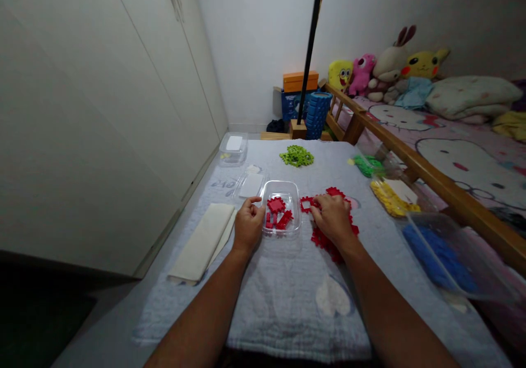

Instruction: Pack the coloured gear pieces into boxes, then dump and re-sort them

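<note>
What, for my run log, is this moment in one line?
left hand: at clear plastic tray rim | right hand: on loose red plastic pieces

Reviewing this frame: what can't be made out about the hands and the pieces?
Head view, right hand: it covers part of the red pile, so whether it grips a piece is hidden.
Head view, left hand: it is at the clear container edge; its own fingers hide whether it is holding or only touching.
Head view, blue pieces: blurred, shapes unreadable.
</note>
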A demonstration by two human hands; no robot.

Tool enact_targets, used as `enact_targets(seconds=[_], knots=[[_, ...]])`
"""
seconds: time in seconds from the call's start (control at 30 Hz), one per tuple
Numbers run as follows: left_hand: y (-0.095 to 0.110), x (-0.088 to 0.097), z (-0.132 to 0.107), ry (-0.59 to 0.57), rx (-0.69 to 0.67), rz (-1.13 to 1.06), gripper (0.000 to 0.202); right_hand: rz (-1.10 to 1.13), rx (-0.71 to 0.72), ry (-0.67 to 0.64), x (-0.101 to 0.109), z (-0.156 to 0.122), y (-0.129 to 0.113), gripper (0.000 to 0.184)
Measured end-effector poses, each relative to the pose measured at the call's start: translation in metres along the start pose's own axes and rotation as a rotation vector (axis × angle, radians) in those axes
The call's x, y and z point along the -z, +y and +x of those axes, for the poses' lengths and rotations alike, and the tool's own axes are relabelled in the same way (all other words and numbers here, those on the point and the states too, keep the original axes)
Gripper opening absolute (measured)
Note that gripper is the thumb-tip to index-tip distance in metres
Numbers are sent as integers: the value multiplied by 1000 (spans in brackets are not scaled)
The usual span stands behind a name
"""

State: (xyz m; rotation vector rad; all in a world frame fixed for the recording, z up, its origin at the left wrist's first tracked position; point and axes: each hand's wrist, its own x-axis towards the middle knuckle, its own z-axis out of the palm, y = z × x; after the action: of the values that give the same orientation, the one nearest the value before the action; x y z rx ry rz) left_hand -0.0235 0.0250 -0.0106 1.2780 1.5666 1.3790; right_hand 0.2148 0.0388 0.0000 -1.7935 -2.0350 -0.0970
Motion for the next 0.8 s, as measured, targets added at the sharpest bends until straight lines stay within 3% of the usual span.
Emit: enact_targets(seconds=[0.13,0.33,0.43,0.6,0.8], knots=[[2,0,-1,-8,-1,-7,30,-81,23,-89,-1,-2,-5,20],[6,0,-3,-2,-9,-18,32,-51,14,-84,-2,0,-4,26],[6,0,-3,-12,-12,-13,32,91,45,12,5,1,-6,25],[4,0,-3,-25,-11,-14,33,433,227,177,21,-6,-23,20],[4,1,-3,-35,-17,-17,33,529,345,80,20,-16,-40,18]])
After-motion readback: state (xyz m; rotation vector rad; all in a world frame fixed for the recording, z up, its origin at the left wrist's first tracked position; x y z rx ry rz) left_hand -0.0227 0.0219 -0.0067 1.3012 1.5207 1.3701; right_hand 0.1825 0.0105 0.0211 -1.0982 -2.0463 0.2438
